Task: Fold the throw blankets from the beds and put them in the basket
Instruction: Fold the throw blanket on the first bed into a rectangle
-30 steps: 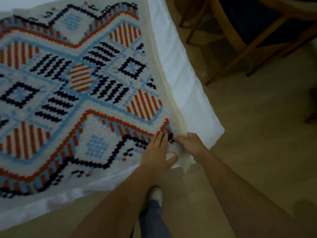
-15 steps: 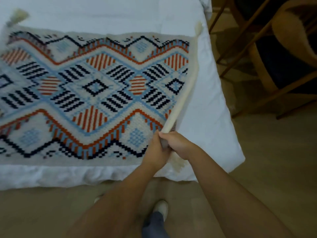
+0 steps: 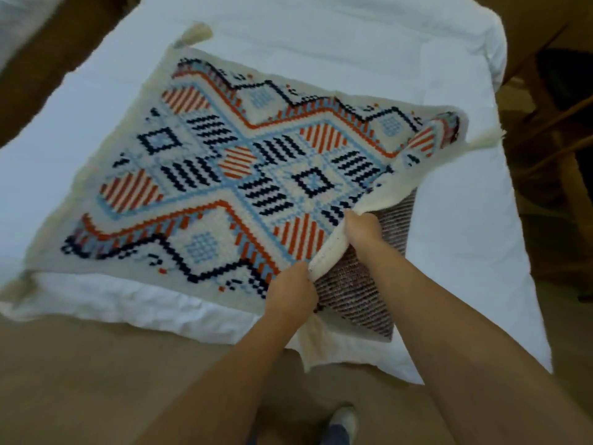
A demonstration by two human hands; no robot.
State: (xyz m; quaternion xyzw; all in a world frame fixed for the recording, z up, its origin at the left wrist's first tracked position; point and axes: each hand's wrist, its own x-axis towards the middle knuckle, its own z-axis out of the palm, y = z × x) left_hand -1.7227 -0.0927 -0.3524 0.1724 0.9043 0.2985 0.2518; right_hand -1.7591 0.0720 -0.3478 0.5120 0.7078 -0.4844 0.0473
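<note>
The blanket (image 3: 224,175) lies flat on the bed (image 3: 353,43), its bulk stretching left of both hands. Left hand (image 3: 290,293) and right hand (image 3: 364,231) are closed on its lifted right edge, underside showing; the fold likely goes leftward.

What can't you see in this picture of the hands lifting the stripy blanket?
- The basket: nowhere in the head view.
- Fingertips of the left hand and right hand: tucked behind the lifted edge of the throw blanket.
- The blanket's underside: only a dark striped patch shows, the rest lies face down on the bed.
- The chair: dark, cut off by the right edge.
</note>
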